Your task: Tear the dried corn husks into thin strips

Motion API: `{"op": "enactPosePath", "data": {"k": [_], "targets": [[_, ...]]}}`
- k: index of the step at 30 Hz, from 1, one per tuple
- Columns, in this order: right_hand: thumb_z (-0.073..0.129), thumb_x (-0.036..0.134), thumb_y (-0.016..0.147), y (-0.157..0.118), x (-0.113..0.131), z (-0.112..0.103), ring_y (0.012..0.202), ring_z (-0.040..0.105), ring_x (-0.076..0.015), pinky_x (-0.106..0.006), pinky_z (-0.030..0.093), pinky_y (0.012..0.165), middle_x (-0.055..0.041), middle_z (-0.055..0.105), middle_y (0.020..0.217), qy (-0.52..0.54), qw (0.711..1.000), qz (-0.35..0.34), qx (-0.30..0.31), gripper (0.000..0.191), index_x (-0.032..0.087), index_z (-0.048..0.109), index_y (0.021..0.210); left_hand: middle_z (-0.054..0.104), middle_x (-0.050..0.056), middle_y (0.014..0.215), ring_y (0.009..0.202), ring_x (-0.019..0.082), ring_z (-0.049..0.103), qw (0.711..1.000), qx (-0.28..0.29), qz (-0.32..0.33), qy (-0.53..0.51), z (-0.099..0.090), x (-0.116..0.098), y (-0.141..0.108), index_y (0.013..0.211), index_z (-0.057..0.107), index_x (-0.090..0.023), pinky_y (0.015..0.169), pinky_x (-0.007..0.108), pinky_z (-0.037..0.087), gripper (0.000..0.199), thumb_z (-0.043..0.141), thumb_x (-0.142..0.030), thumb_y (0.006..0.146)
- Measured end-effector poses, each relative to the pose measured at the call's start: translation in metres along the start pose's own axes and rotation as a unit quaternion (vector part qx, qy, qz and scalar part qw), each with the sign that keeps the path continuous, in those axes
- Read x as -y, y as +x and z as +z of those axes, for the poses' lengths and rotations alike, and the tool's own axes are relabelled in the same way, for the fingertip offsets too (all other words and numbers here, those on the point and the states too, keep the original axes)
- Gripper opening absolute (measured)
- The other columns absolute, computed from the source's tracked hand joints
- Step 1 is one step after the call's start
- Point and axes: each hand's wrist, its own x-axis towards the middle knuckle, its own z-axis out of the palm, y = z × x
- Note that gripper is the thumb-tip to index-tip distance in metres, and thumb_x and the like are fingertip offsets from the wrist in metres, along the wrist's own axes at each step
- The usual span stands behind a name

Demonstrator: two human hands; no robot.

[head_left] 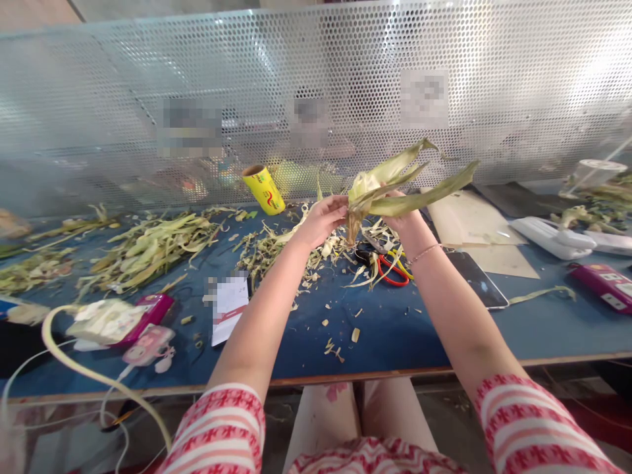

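Above the blue table I hold up a bundle of dried corn husk (378, 191), pale green with a brown, tapered lower end and long leaves pointing right. My left hand (323, 220) is closed on its left side near the brown end. Behind the long leaves, my right hand (402, 214) grips the bundle, its fingers largely hidden. Below the hands lie a heap of husk scraps (269, 253) and red-handled scissors (392, 271). Beside them is a tool with yellow handles (402, 262), partly covered by scraps.
A perforated metal screen (365, 59) rises behind the table. A yellow tube (266, 191) leans near it. Husk strips (153, 250) pile up at left, near a pink device (148, 343) with cables. A tablet (476, 280) and beige sheets (474, 217) lie at right.
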Motion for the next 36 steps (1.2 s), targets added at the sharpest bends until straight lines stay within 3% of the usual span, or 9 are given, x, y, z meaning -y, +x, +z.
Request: {"op": "enactPosePath", "data": {"k": [3,5,8,13,18,22,26,31,36], "targets": [[0.063,0.018,0.082,0.003,-0.006,0.000,0.072,0.067,-0.0089,-0.019,0.056,0.072,0.0037,0.066,0.065,0.192,0.975,0.065,-0.089,0.015,0.021,0.054,0.071,0.068,0.003,0.098,0.084,0.014,0.066,1.000,-0.020,0.005,0.006,0.000,0.001,0.001,0.100,0.062,-0.020,0.082,0.033,0.053,0.041,0.080,-0.040,0.069],[0.061,0.009,0.081,0.005,-0.008,0.001,0.070,0.067,-0.0062,-0.015,0.057,0.070,0.0060,0.065,0.065,0.251,0.955,0.076,-0.138,0.015,0.021,0.054,0.074,0.066,0.003,0.101,0.086,0.014,0.065,0.999,-0.037,0.013,0.017,0.000,0.002,0.002,0.098,0.060,-0.021,0.083,0.034,0.053,0.041,0.080,-0.040,0.068],[0.053,0.007,0.086,0.005,-0.006,0.006,0.061,0.063,-0.0040,-0.012,0.058,0.067,0.0067,0.061,0.060,0.316,0.926,0.105,-0.178,0.016,0.020,0.054,0.077,0.064,0.002,0.109,0.090,0.015,0.065,0.996,-0.071,0.034,0.048,0.000,0.006,0.004,0.097,0.057,-0.021,0.087,0.036,0.052,0.047,0.083,-0.040,0.063],[0.055,0.013,0.089,-0.006,0.006,0.025,0.051,0.056,-0.0038,-0.018,0.061,0.070,0.0092,0.052,0.052,0.375,0.895,0.109,-0.218,0.015,0.020,0.049,0.077,0.060,0.004,0.111,0.092,0.018,0.064,0.978,-0.155,0.085,0.113,-0.001,0.016,0.011,0.100,0.051,-0.022,0.089,0.040,0.049,0.057,0.085,-0.042,0.059],[0.058,0.016,0.086,-0.020,0.019,0.046,0.069,0.065,-0.0068,-0.023,0.061,0.079,0.0061,0.059,0.061,0.358,0.905,0.047,-0.224,0.010,0.020,0.051,0.080,0.058,0.005,0.109,0.104,0.020,0.057,0.917,-0.286,0.155,0.232,0.001,0.016,0.010,0.100,0.050,-0.023,0.089,0.036,0.045,0.060,0.087,-0.037,0.055],[0.059,0.018,0.085,-0.031,0.025,0.057,0.074,0.065,-0.0078,-0.025,0.060,0.084,0.0049,0.059,0.063,0.346,0.911,0.008,-0.226,0.010,0.021,0.051,0.080,0.053,0.000,0.082,0.079,0.014,0.053,0.859,-0.364,0.199,0.300,0.010,0.010,0.004,0.081,0.049,-0.021,0.075,0.030,0.042,0.039,0.080,-0.040,0.067],[0.061,0.022,0.085,-0.037,0.024,0.065,0.077,0.064,-0.0061,-0.025,0.058,0.089,0.0050,0.059,0.069,0.331,0.917,-0.012,-0.222,0.011,0.022,0.050,0.083,0.047,-0.003,0.065,0.063,0.011,0.046,0.875,-0.328,0.203,0.293,0.026,0.006,-0.003,0.071,0.047,-0.020,0.066,0.028,0.039,0.032,0.065,-0.044,0.082],[0.070,0.035,0.077,-0.039,0.016,0.073,0.089,0.064,-0.0101,-0.029,0.058,0.092,0.0017,0.060,0.077,0.292,0.932,-0.045,-0.209,0.025,0.024,0.048,0.083,0.059,0.003,0.090,0.082,0.015,0.057,0.895,-0.305,0.205,0.253,0.043,0.004,-0.010,0.090,0.053,-0.021,0.074,0.029,0.045,0.037,0.073,-0.047,0.074],[0.067,0.028,0.076,-0.048,0.018,0.084,0.097,0.063,-0.0122,-0.033,0.058,0.093,-0.0005,0.064,0.091,0.279,0.940,-0.054,-0.188,0.022,0.025,0.049,0.090,0.059,0.003,0.083,0.078,0.014,0.058,0.896,-0.353,0.186,0.195,0.040,0.003,-0.008,0.089,0.053,-0.021,0.072,0.028,0.047,0.040,0.071,-0.054,0.074]]}}
